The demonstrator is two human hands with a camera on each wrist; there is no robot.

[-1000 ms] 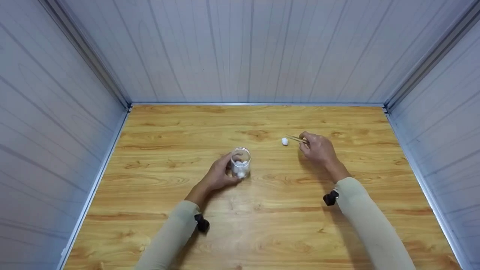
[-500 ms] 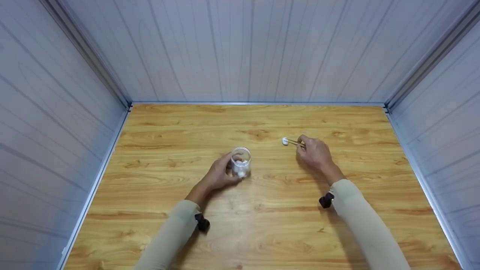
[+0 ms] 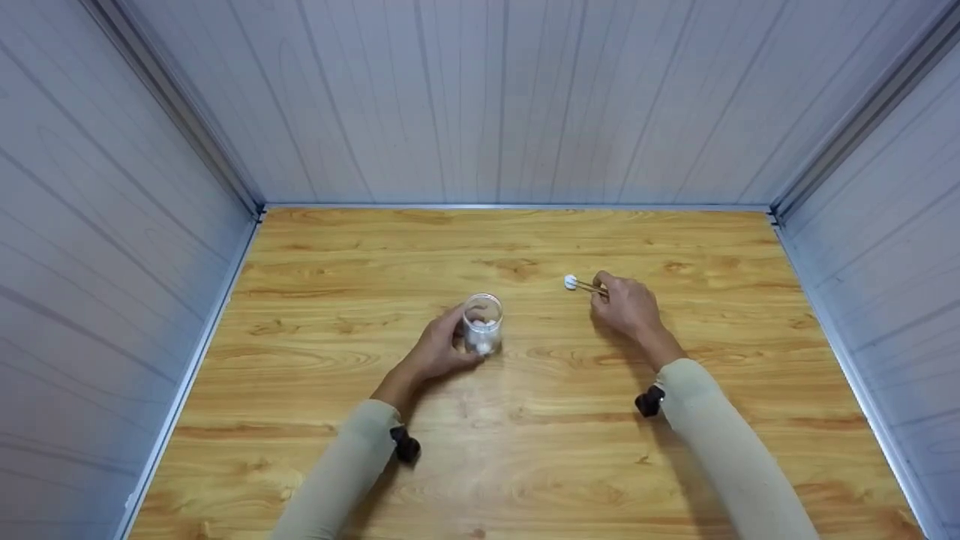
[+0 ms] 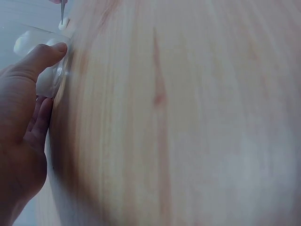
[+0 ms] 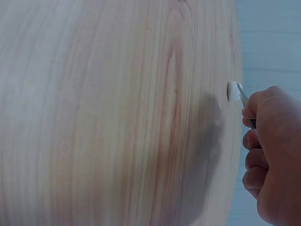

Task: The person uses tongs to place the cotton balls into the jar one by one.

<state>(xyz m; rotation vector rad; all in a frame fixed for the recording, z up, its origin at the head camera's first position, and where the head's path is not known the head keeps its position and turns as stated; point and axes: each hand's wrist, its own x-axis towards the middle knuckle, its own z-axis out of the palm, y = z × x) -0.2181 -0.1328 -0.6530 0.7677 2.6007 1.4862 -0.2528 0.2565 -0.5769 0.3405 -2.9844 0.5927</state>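
Observation:
My left hand (image 3: 437,348) grips a clear glass jar (image 3: 483,324) standing on the table, its thumb curled round the near side. Several white cotton balls (image 4: 45,81) lie inside the jar. To the right, my right hand (image 3: 628,306) pinches a pair of metal tweezers (image 3: 592,287) between thumb and fingers. The tweezers' tips are on a single white cotton ball (image 3: 571,282) that rests on the table, seen also in the right wrist view as a white cotton ball (image 5: 233,92) at the tips. Whether it is lifted at all I cannot tell.
The wood-grain table (image 3: 480,465) is enclosed by a pale back wall (image 3: 480,105), a left wall (image 3: 112,247) and a right wall (image 3: 885,225). A small black camera is worn on each sleeve cuff.
My right hand has moved slightly left, bringing the tweezers' tips from beside the lone cotton ball onto it, and they have closed in on it. The left hand and jar have stayed put.

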